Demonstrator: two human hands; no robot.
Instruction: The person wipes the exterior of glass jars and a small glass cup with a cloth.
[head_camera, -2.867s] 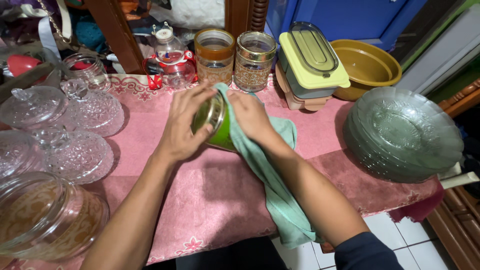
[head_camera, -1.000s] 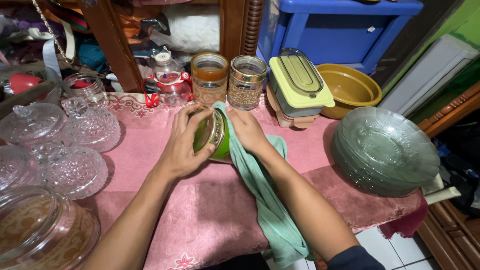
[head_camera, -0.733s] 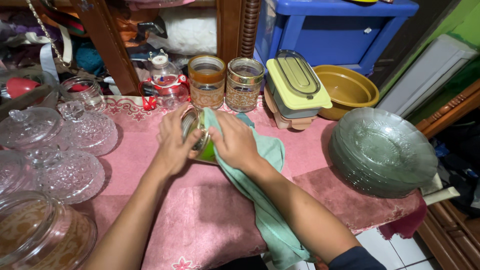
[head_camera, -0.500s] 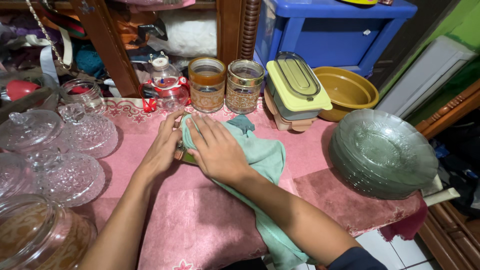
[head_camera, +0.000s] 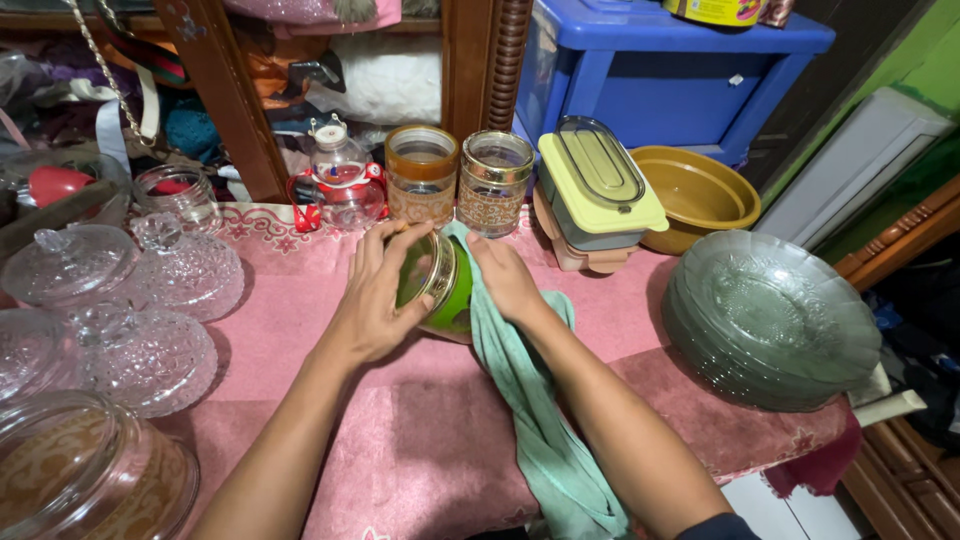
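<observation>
A green glass jar (head_camera: 440, 285) with a gold rim lies tilted on its side over the pink tablecloth (head_camera: 300, 300), its mouth toward the left. My left hand (head_camera: 375, 295) wraps around the rim end. My right hand (head_camera: 505, 280) presses a light green cloth (head_camera: 530, 420) against the jar's far side. The cloth trails down over the table's front edge.
Behind stand two glass jars (head_camera: 422, 185) (head_camera: 495, 180), a small red-trimmed teapot (head_camera: 338, 190), stacked lidded boxes (head_camera: 595, 195) and a brown bowl (head_camera: 695, 195). A stack of green glass plates (head_camera: 770, 320) sits right. Several crystal lidded dishes (head_camera: 140, 355) crowd the left.
My right hand with the cloth swept over the jar's top toward the left, then came back to the jar's right side. The jar's mouth shows again.
</observation>
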